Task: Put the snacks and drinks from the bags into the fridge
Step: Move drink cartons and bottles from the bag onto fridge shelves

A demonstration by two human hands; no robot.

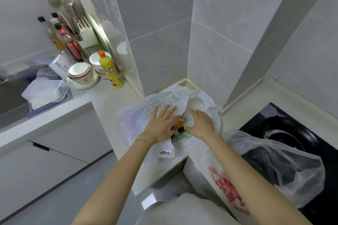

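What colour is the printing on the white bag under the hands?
Green, on the white plastic bag, seen in the head view.

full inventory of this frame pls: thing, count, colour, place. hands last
white plastic bag with green print: 1, white and green, counter corner, under both hands
orange bottle with black cap: 1, orange, lying in that bag's mouth, between the hands
clear plastic bag with red print: 1, clear and red, counter edge beside the stove
black wok: 1, black, on the stove, right
yellow squeeze bottle with orange cap: 1, left counter
stacked white bowls: one stack on a plate, left counter
dark-capped sauce bottles: about 3, back left
white knife block: 1, back left
clear plastic lidded box: 1, at the sink
left hand: flat on the bag, fingers spread
right hand: open on the bag
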